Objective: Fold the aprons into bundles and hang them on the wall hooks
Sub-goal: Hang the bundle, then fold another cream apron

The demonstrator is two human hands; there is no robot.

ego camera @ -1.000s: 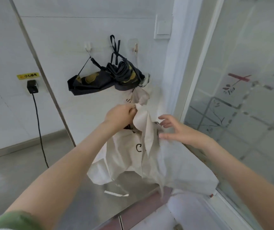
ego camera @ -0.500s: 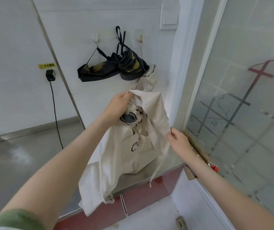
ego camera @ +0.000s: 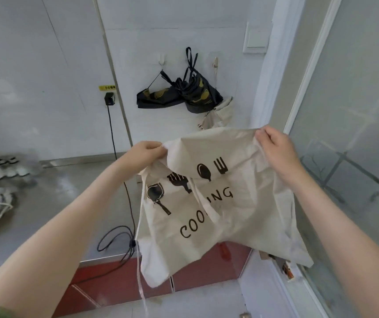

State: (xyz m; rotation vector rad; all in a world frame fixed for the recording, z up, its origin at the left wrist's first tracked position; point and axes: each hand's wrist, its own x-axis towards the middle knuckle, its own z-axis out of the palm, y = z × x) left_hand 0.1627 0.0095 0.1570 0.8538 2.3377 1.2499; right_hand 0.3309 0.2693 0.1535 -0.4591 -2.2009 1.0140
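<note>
Holds cream apron (ego camera: 218,214) up in the air over near edge of steel counter (ego camera: 46,203), below wall hooks (ego camera: 162,60). Pinches upper left corner in left hand (ego camera: 146,153), fingers curled onto cloth, forearm stretched forward. Grips upper right edge in right hand (ego camera: 273,145), knuckles up, fingers folded over fabric. Keeps hands well apart, printed face toward camera, lower hem and one tie hanging past counter edge.

Against half a second ago: has drawn hands from close together to wide apart, has raised right hand from side seam to top edge, has opened bunched cloth flat. Leaves black apron bundle (ego camera: 184,95) hanging on far hooks, as before.
</note>
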